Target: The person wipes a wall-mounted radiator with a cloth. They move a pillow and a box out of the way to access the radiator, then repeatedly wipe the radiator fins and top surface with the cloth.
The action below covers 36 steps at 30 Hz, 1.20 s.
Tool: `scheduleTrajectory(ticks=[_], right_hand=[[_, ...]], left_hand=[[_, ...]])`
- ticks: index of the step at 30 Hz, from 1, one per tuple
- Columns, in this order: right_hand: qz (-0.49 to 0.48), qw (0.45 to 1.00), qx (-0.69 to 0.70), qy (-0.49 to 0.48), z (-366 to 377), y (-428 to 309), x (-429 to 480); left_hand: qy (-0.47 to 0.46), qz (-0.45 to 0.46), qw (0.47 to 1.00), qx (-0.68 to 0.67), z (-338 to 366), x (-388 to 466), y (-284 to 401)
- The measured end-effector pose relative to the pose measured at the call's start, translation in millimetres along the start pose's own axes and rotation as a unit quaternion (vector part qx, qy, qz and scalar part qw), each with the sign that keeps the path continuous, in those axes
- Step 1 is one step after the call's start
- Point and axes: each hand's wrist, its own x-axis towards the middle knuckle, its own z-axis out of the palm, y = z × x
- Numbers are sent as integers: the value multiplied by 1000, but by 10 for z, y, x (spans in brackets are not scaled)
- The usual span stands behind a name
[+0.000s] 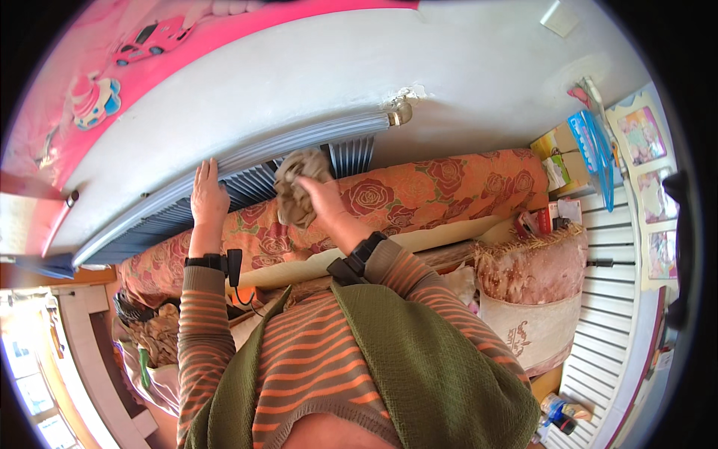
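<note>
A long, finned metal radiator (303, 132) runs along the white wall in front of me. My left hand (210, 193) lies with straight fingers on its top edge and has nothing in it. Further right, my right hand (323, 199) grips a crumpled grey-brown cloth (302, 185) against the radiator's front fins. The lower part of the cloth hangs over a rolled floral fabric bundle (420, 193) with a rose pattern, just below the radiator. My right fingers are partly hidden by the cloth.
A pipe elbow (401, 112) joins the radiator's right end. At right stand a white slatted radiator (608, 252), a fringed cover (530, 314), a blue package (589, 146) and framed pictures (642, 137). Clothes (154, 331) lie in a heap at lower left.
</note>
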Motion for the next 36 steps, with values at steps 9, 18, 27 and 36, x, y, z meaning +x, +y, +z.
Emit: scheduleTrajectory(ticks=[9,18,27,36], right_hand=[[-83,986,15,144,-506,-245,408],[-277,850,-402,200,-1019,-1309,411],[-149,732,-626,224,-1512,-1690,1021],[-290,884,-286,230,-1692,-1124,1003]], left_hand=[[-19,-5,999,45,15,73,50],[119,91,987,-62,-92,435,133],[173,130,969,-117,348,733,529],[190,134,969,-85,342,711,544]])
